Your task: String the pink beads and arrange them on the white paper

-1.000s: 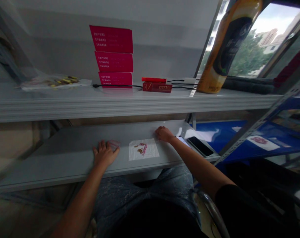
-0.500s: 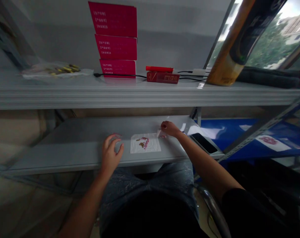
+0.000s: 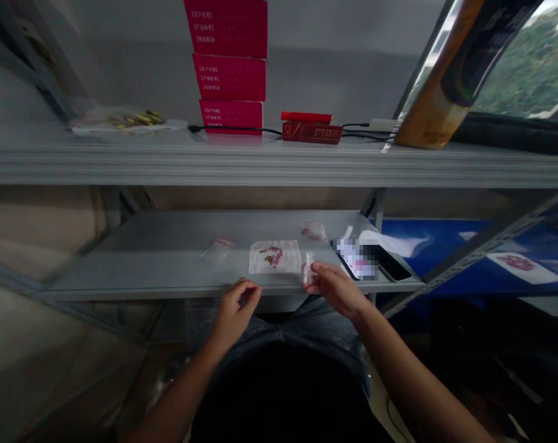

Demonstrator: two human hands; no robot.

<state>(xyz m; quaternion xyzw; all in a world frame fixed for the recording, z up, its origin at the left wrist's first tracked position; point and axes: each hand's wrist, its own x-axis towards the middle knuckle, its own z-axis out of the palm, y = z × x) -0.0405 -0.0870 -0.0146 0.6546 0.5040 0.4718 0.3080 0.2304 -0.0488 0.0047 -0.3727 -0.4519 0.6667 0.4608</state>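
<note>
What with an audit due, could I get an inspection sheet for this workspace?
Surface: grey lower shelf, beneath an upper shelf.
Job's things: transparent packet in the right hand; white sheet with red-brown bits or print; second packet; flat bag, left.
Clutter: lit phone beside dark phone; pink boxes and bottle above.
Hands: right pinches the packet; left hand curled, nothing seen in it.
Cables: black cables on the upper shelf.
Surroundings: window and blue surface, right.

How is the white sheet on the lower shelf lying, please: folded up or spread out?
Spread out: the white sheet lies flat on the lower shelf, its broad face showing.
</note>
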